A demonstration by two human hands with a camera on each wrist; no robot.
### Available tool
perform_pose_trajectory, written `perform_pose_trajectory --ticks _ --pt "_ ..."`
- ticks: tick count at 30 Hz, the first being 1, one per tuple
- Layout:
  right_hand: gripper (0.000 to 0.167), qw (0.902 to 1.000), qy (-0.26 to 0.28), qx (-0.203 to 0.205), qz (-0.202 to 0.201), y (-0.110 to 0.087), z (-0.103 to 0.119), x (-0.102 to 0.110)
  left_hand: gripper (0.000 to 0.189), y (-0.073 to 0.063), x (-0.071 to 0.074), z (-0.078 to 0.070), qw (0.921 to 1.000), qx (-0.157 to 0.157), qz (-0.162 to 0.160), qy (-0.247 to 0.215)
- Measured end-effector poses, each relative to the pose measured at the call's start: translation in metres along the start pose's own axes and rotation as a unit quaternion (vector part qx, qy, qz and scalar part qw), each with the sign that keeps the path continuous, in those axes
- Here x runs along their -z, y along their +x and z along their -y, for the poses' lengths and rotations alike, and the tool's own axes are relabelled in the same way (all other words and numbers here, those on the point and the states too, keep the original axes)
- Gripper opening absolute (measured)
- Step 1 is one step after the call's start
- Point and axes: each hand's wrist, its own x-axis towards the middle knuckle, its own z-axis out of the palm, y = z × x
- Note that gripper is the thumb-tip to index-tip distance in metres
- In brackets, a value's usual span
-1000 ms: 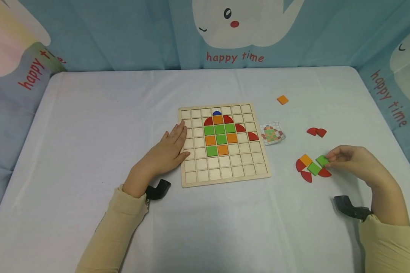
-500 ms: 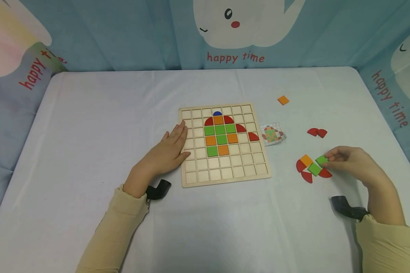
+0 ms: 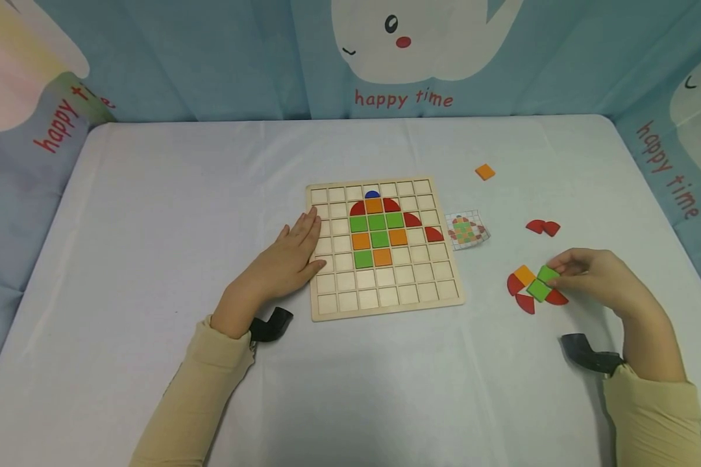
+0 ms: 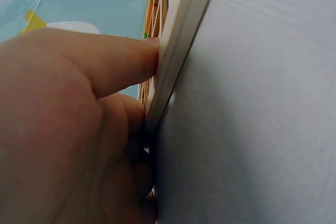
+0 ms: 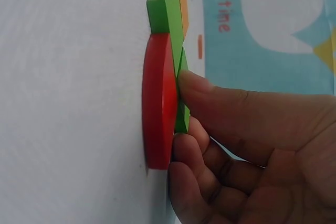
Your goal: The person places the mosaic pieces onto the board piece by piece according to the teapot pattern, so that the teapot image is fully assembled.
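Observation:
My left hand [image 3: 282,258] rests along the left edge of a wooden grid board [image 3: 388,313], fingers straight and thumb at the rim. In the left wrist view its thumb [image 4: 128,61] touches the board's side. Set in the board's cells are green and orange squares, red quarter-round pieces and a blue half-round piece [image 3: 372,194]. On the right, my right hand [image 3: 604,282] pinches a green square tile [image 3: 547,273] between thumb and fingers. That tile sits right beside another green tile [image 3: 539,290], behind a red quarter-round piece [image 5: 157,103] in the right wrist view.
Around the green tiles lie an orange square [image 3: 524,275] and red quarter-rounds [image 3: 525,303]. Two more red pieces [image 3: 543,227] lie farther back, and a lone orange tile [image 3: 485,172] beyond. A small pattern card [image 3: 467,229] touches the board's right side. A printed curtain [image 3: 239,58] hangs behind the table.
My right hand has shifted slightly left, bringing the pinched green tile up against the other green one. The left hand and the board stay in place.

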Motion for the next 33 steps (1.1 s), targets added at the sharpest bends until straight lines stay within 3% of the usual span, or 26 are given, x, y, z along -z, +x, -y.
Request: perform_pose_trajectory --ticks 20,33 --pt "0.039 0.9999 -0.005 0.004 -0.012 0.003 0.011 -0.003 0.069 0.001 0.002 -0.002 0.9999 0.009 0.010 0.007" --pt "0.035 0.9975 0.016 0.036 -0.059 0.005 0.013 -0.004 0.062 0.001 0.002 -0.002 0.9996 0.019 0.019 -0.005"
